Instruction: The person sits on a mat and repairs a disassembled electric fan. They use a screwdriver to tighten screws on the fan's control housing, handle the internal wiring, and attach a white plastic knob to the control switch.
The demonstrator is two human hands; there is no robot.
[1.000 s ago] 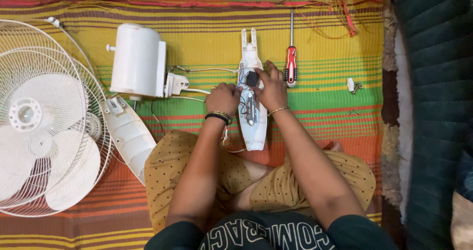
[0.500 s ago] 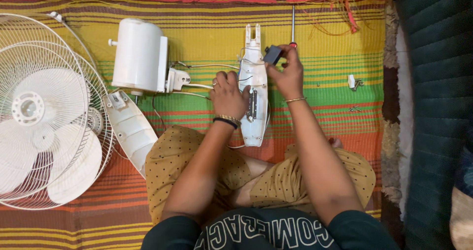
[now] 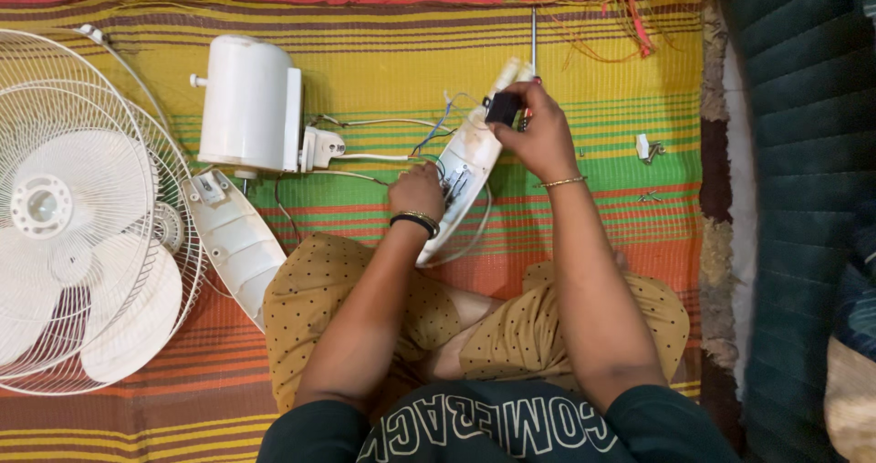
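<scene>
I sit cross-legged on a striped mat. My left hand grips the middle of a white fan housing shell that lies tilted, with loose wires coming out of it. My right hand is raised over the shell's far end and pinches a small black box-shaped part. A screwdriver lies on the mat just beyond my right hand, its handle hidden under the hand.
A white fan motor body stands to the left, wired to the shell. A second white shell half lies by my left knee. The fan cage with blades fills the left side. Small white clip and screws lie right; dark quilted cushion at far right.
My right hand lifted the black part off the shell and moved it up and right. The shell has tilted clockwise under my left hand, which slid lower on it.
</scene>
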